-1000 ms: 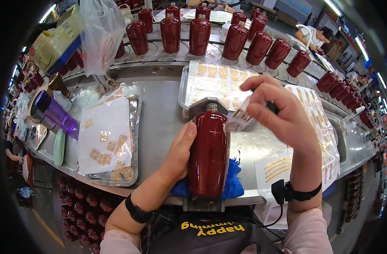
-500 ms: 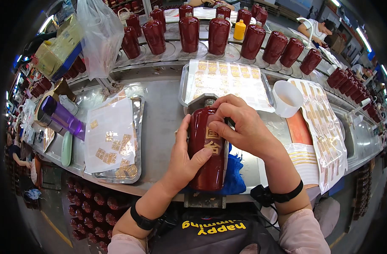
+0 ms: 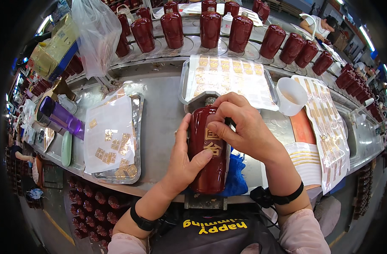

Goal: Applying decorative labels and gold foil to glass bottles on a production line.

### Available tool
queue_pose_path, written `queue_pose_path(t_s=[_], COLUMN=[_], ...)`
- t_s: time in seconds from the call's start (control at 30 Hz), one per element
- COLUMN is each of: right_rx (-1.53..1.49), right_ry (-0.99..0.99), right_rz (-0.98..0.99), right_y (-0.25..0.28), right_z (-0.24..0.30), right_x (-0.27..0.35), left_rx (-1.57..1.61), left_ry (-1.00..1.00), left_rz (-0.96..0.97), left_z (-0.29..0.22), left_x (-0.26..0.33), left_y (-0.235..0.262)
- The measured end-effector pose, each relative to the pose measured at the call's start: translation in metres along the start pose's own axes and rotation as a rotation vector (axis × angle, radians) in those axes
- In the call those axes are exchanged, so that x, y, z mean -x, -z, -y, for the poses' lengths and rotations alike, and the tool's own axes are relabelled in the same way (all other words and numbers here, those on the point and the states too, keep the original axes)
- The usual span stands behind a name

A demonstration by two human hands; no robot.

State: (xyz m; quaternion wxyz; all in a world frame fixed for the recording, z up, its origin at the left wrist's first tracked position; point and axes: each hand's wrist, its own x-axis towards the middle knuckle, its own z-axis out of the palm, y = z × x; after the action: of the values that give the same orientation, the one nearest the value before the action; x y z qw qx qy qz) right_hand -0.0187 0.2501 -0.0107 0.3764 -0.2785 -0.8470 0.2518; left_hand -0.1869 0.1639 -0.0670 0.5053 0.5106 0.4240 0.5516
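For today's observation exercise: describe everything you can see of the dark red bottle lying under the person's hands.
The dark red bottle is glossy, ceramic-looking and cylindrical, lying on its side in a grey metal cradle, neck pointing away from the person. Gold labels sit on its upper face. The left hand cups its left side, thumb on a label; the right hand presses near its shoulder. A blue cloth lies beside it.

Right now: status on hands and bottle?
Left hand steadies red bottle, thumb on gold label. Right hand presses its top. Bottle lies in jig; nothing in the way.

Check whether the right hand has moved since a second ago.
Yes. The right hand came down from above the sticker tray onto the dark red bottle, pressing its gold labels.
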Motion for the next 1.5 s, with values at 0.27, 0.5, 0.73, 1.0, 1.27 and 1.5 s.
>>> queue_pose_path(t_s=[0.27, 0.5, 0.73, 1.0, 1.27, 1.5], right_rx=[0.009, -0.006, -0.020, -0.022, -0.028, 0.119], right_ry=[0.003, -0.020, -0.028, -0.024, -0.038, 0.006], right_rz=[0.002, 0.001, -0.009, -0.011, 0.001, -0.279], right_y=[-0.001, 0.000, -0.002, -0.003, 0.001, 0.010], right_z=[0.000, -0.001, -0.001, -0.002, -0.003, -0.003], right_x=[-0.002, -0.001, 0.000, -0.001, -0.005, 0.004], left_rx=[-0.032, -0.033, 0.066, -0.017, -0.061, 0.006], left_ry=[-0.008, -0.003, -0.008, -0.016, -0.016, -0.049], left_rz=[-0.003, -0.007, -0.017, -0.010, -0.013, -0.036], left_z=[0.001, 0.000, 0.002, 0.004, 0.002, 0.003], left_x=[-0.001, -0.001, -0.001, -0.001, -0.002, -0.003], left_y=[0.002, -0.001, 0.000, 0.000, 0.001, 0.000])
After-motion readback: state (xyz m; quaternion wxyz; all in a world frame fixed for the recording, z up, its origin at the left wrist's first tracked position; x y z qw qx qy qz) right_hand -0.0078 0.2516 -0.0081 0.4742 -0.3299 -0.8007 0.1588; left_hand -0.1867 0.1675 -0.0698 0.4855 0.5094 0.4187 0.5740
